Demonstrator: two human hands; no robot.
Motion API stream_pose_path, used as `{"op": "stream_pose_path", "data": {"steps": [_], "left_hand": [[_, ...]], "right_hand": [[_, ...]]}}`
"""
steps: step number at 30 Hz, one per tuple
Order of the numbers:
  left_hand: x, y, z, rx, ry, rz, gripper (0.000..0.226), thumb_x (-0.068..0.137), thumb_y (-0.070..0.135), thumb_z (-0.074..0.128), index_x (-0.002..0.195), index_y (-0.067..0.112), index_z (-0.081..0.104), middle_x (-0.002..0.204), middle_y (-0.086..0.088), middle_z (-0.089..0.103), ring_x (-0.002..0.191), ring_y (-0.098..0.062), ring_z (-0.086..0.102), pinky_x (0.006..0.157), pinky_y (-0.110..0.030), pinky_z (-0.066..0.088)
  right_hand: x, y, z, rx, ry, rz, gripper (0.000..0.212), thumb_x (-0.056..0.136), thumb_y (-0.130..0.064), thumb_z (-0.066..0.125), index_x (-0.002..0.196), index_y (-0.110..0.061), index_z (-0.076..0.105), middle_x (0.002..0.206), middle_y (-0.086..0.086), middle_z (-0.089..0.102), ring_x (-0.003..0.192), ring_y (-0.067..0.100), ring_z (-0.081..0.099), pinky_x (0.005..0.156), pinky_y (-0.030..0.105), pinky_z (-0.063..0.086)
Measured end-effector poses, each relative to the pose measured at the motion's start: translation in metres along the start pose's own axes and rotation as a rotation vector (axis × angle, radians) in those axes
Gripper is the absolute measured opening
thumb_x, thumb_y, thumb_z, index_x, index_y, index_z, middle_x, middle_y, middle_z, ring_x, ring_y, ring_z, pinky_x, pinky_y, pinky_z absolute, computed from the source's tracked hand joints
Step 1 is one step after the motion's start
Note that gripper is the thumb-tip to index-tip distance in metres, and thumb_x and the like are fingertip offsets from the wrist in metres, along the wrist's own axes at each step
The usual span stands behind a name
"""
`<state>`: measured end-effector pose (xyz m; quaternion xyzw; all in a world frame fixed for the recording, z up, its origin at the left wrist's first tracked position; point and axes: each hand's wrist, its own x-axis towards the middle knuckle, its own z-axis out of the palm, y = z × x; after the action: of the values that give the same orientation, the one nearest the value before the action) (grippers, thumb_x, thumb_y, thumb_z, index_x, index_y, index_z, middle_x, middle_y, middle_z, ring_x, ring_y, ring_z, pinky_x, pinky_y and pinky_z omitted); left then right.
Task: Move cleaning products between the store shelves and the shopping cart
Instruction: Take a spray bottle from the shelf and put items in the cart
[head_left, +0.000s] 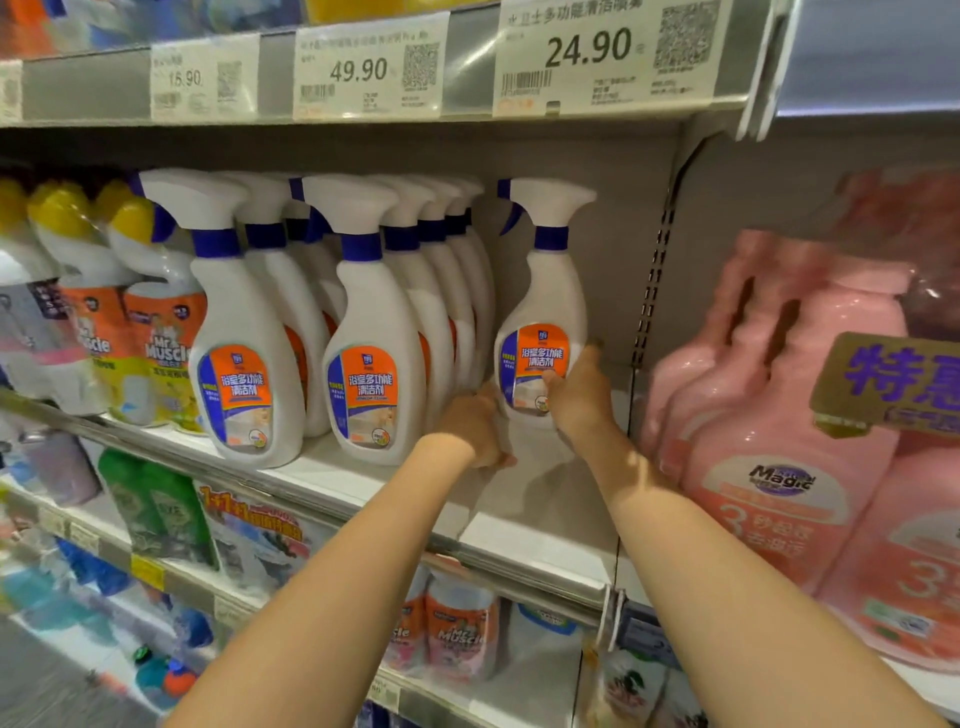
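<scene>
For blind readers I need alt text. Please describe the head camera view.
A person's right hand grips a white spray bottle standing apart on a store shelf, and the left hand touches its base. Identical bottles stand in rows at its left; pink bottles fill the next bay at the right.

A: Carrier?
B: White store shelf (519, 540), metal front rail (291, 488), middle tier.
A: On it, left to right?
B: Yellow-capped Mr Muscle bottles (161, 338) far left, packed together. Then two rows of white trigger spray bottles (371, 364) with blue collars and orange labels, upright, running to the back. A gap, then a single spray bottle (545, 306), same kind, upright, set back near the right-hand upright (655, 280).
A: Past that?
B: Pink Magic detergent jugs (779, 467), next bay.
</scene>
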<state>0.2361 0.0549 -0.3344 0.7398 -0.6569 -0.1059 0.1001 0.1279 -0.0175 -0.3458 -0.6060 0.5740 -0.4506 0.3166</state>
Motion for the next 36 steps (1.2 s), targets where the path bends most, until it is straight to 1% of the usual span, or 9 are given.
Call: {"op": "stream_pose_path", "data": {"steps": [8, 14, 18, 20, 22, 28, 30, 32, 36], "left_hand": [[-0.003, -0.002, 0.006, 0.006, 0.003, -0.035, 0.082, 0.087, 0.036, 0.068, 0.15, 0.018, 0.021, 0.149, -0.009, 0.038, 0.133, -0.029, 0.041, 0.106, -0.036, 0.038], [-0.006, -0.001, 0.008, 0.029, -0.024, -0.056, 0.074, 0.088, 0.038, 0.066, 0.148, 0.016, 0.027, 0.15, -0.01, 0.035, 0.135, -0.031, 0.038, 0.109, -0.04, 0.037], [-0.008, 0.001, 0.006, 0.057, -0.04, -0.05, 0.068, 0.09, 0.04, 0.062, 0.145, 0.011, 0.032, 0.146, -0.014, 0.038, 0.132, -0.031, 0.041, 0.106, -0.036, 0.036], [-0.009, 0.002, 0.005, 0.063, -0.043, -0.051, 0.067, 0.091, 0.039, 0.061, 0.144, 0.01, 0.033, 0.144, -0.015, 0.04, 0.131, -0.032, 0.042, 0.104, -0.037, 0.037], [-0.01, 0.003, 0.004, 0.051, -0.05, -0.057, 0.066, 0.091, 0.038, 0.061, 0.144, 0.01, 0.032, 0.144, -0.016, 0.04, 0.13, -0.032, 0.042, 0.104, -0.038, 0.038], [-0.01, 0.001, 0.004, 0.037, -0.046, -0.088, 0.067, 0.091, 0.039, 0.061, 0.145, 0.01, 0.033, 0.143, -0.015, 0.042, 0.128, -0.032, 0.045, 0.104, -0.037, 0.04], [-0.009, 0.002, 0.003, 0.057, -0.052, -0.095, 0.066, 0.092, 0.039, 0.06, 0.144, 0.01, 0.033, 0.142, -0.015, 0.042, 0.127, -0.031, 0.045, 0.102, -0.036, 0.04], [-0.01, 0.005, 0.002, 0.079, -0.045, -0.091, 0.06, 0.095, 0.036, 0.056, 0.143, 0.008, 0.034, 0.14, -0.014, 0.044, 0.127, -0.03, 0.045, 0.099, -0.035, 0.041], [-0.019, 0.015, 0.004, 0.048, -0.084, -0.08, 0.044, 0.096, 0.02, 0.052, 0.136, 0.005, 0.042, 0.132, -0.015, 0.051, 0.121, -0.029, 0.05, 0.096, -0.033, 0.043]], "right_hand": [[0.017, -0.001, 0.016, 0.092, 0.023, 0.054, 0.05, 0.091, -0.009, 0.062, 0.131, -0.023, 0.035, 0.123, 0.012, 0.058, 0.107, 0.036, 0.061, 0.087, 0.056, 0.054], [0.032, -0.003, 0.026, 0.075, 0.053, 0.074, 0.048, 0.095, -0.013, 0.055, 0.135, -0.023, 0.031, 0.128, 0.013, 0.055, 0.111, 0.038, 0.059, 0.094, 0.057, 0.05], [0.039, -0.008, 0.028, -0.004, 0.063, 0.089, 0.045, 0.105, -0.026, 0.036, 0.148, -0.029, 0.024, 0.128, 0.01, 0.049, 0.114, 0.029, 0.052, 0.104, 0.044, 0.042], [0.045, -0.005, 0.03, -0.119, 0.079, 0.024, 0.045, 0.106, -0.03, 0.031, 0.15, -0.027, 0.023, 0.133, 0.011, 0.048, 0.118, 0.031, 0.05, 0.105, 0.043, 0.038], [0.046, -0.005, 0.029, -0.16, 0.097, 0.001, 0.042, 0.107, -0.036, 0.025, 0.148, -0.029, 0.026, 0.126, 0.005, 0.049, 0.114, 0.028, 0.05, 0.106, 0.043, 0.037], [0.042, -0.005, 0.035, -0.111, 0.075, 0.062, 0.053, 0.102, -0.053, 0.024, 0.147, -0.025, 0.031, 0.13, 0.006, 0.052, 0.119, 0.027, 0.052, 0.107, 0.044, 0.038], [0.027, -0.014, 0.036, -0.002, 0.09, 0.118, 0.059, 0.102, -0.036, 0.037, 0.154, -0.016, 0.016, 0.152, 0.015, 0.033, 0.138, 0.036, 0.035, 0.114, 0.049, 0.03], [0.012, -0.024, 0.034, 0.083, 0.068, 0.162, 0.067, 0.098, -0.011, 0.046, 0.153, -0.003, 0.008, 0.157, 0.022, 0.017, 0.142, 0.04, 0.025, 0.116, 0.048, 0.027], [-0.019, -0.04, 0.024, 0.287, 0.033, 0.2, 0.063, 0.097, -0.011, 0.053, 0.151, -0.008, 0.02, 0.146, 0.015, 0.038, 0.132, 0.032, 0.042, 0.109, 0.042, 0.039]]}}
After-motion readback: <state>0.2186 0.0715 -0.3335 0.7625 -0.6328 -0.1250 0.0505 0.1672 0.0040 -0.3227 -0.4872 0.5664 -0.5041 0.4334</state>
